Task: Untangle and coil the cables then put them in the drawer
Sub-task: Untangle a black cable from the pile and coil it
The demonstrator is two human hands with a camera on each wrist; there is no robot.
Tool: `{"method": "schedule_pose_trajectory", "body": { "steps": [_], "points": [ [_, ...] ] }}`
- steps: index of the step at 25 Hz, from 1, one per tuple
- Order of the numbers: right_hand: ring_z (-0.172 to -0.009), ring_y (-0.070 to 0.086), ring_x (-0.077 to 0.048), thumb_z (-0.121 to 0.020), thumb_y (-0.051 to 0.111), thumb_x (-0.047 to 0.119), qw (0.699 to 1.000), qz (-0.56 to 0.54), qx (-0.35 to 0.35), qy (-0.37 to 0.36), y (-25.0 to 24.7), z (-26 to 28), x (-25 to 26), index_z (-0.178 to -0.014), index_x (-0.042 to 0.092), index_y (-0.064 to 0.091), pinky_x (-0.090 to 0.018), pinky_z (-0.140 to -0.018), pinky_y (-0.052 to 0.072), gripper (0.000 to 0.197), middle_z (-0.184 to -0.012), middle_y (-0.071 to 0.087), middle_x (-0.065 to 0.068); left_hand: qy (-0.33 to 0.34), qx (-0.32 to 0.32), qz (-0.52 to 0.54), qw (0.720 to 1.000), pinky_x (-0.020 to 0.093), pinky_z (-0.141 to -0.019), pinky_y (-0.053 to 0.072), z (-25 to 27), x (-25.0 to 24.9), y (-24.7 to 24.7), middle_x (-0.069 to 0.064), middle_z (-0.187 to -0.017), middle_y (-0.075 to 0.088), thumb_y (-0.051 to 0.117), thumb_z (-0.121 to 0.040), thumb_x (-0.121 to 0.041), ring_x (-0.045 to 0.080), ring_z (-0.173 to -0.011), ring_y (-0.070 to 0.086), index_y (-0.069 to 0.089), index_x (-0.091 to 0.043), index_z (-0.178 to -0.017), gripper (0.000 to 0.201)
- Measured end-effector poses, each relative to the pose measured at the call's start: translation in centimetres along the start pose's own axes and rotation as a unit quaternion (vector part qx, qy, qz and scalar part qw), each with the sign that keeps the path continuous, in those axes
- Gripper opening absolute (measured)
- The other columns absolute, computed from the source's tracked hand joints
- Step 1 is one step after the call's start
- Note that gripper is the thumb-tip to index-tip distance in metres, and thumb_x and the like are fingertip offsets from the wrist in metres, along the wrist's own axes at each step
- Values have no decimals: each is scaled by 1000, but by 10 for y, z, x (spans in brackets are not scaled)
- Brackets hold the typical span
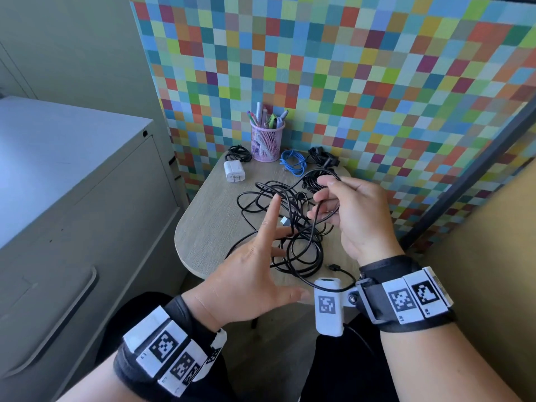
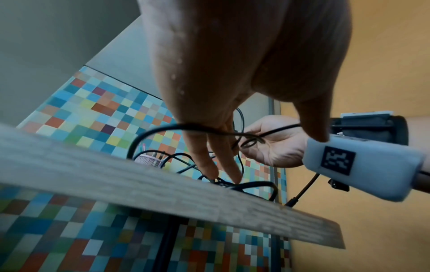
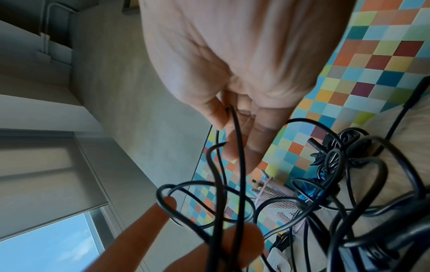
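A long black cable [image 1: 293, 250] lies in a loose tangle in the middle of the small wooden table [image 1: 208, 227]. My left hand [image 1: 249, 274] is spread over the tangle with straight fingers [image 2: 209, 162]. The index points up, and cable strands [image 2: 160, 128] hang across the other fingers. My right hand [image 1: 348, 204] is raised above the tangle's right side. Between thumb and fingers it pinches a loop of the black cable [image 3: 239, 147]. A silver plug [image 1: 285, 220] shows inside the tangle, and a black plug end [image 1: 335, 267] lies near the front edge.
At the back of the table stand a pink mesh pen cup [image 1: 266, 140], a white charger [image 1: 234, 170], a blue cable bundle [image 1: 293, 161] and two black cable bundles [image 1: 238, 153] [image 1: 320, 155]. A grey cabinet [image 1: 72, 198] with a drawer handle [image 1: 58, 329] is on the left. A checkered wall is behind.
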State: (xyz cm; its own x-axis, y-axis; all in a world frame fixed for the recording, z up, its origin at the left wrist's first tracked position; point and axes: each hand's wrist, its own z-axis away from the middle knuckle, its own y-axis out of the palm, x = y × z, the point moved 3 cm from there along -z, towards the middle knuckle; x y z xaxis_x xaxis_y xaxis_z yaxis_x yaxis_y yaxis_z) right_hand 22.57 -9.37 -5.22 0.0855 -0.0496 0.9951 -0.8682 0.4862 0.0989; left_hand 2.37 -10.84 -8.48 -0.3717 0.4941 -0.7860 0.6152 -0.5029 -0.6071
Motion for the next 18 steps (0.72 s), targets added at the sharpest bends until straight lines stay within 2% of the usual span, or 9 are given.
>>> {"method": "schedule_pose_trajectory", "body": {
  "steps": [2,3,4,6,8,10,13,16,18],
  "points": [
    [-58,65,-32,-105,54,7,1000,-6,17,7,1,1,1,-100,3,73,-39,-59,56,20,-75,65,-13,-11,-52,7,999,30,-85,59,-1,4,-1,-18,-139,55,82,-82,-48,11,-87,73,-15,-51,-157,122],
    [-60,64,-31,-105,54,7,999,-7,30,11,2,2,1,-100,3,73,-38,-59,56,20,-75,65,-13,-9,-80,25,996,35,-73,60,-3,6,-3,-19,-130,60,76,-88,-47,15,-70,72,0,-47,-160,104],
    [-61,64,-30,-106,54,7,999,-6,46,16,2,3,1,-100,4,73,-37,-58,57,20,-76,66,-13,-9,-103,52,993,39,-60,58,-4,7,-5,-18,-120,66,67,-94,-50,17,-56,67,20,-43,-159,80],
    [-67,65,-28,-106,54,8,996,6,83,22,1,4,1,-101,5,75,-35,-61,60,21,-81,67,-14,-35,-134,101,985,36,-46,45,-9,10,-12,-13,-99,74,48,-103,-53,13,-46,56,57,-36,-137,39],
    [-72,67,-27,-106,55,9,993,32,115,19,-1,5,0,-104,7,76,-37,-67,62,21,-86,69,-12,-64,-157,87,982,24,-49,38,-14,13,-21,-7,-85,74,42,-106,-44,-1,-46,50,69,-28,-120,35],
    [-75,70,-25,-106,57,11,989,54,136,12,-3,7,0,-104,8,76,-37,-71,63,20,-89,70,-10,-95,-162,39,981,17,-51,35,-17,18,-28,-5,-76,71,42,-108,-37,-2,-48,51,72,-24,-113,33],
    [-73,72,-24,-105,58,11,984,62,168,8,-2,11,0,-101,8,76,-37,-70,63,18,-92,69,-10,-152,-130,-13,980,26,-54,41,-21,28,-35,-4,-68,68,43,-108,-40,0,-51,55,72,-28,-106,32],
    [-66,69,-22,-106,54,10,985,10,170,7,-1,13,1,-102,6,73,-35,-64,63,20,-82,65,-7,-183,-103,-35,977,39,-61,53,-22,32,-37,4,-62,63,51,-103,-50,10,-54,58,73,-25,-95,34],
    [-56,60,-18,-108,48,12,990,-58,132,6,-8,8,3,-107,6,70,-35,-58,60,23,-67,55,-2,-181,-87,-46,979,34,-55,47,-21,32,-40,6,-59,55,58,-95,-61,11,-50,48,72,-28,-88,36]
  ]
}}
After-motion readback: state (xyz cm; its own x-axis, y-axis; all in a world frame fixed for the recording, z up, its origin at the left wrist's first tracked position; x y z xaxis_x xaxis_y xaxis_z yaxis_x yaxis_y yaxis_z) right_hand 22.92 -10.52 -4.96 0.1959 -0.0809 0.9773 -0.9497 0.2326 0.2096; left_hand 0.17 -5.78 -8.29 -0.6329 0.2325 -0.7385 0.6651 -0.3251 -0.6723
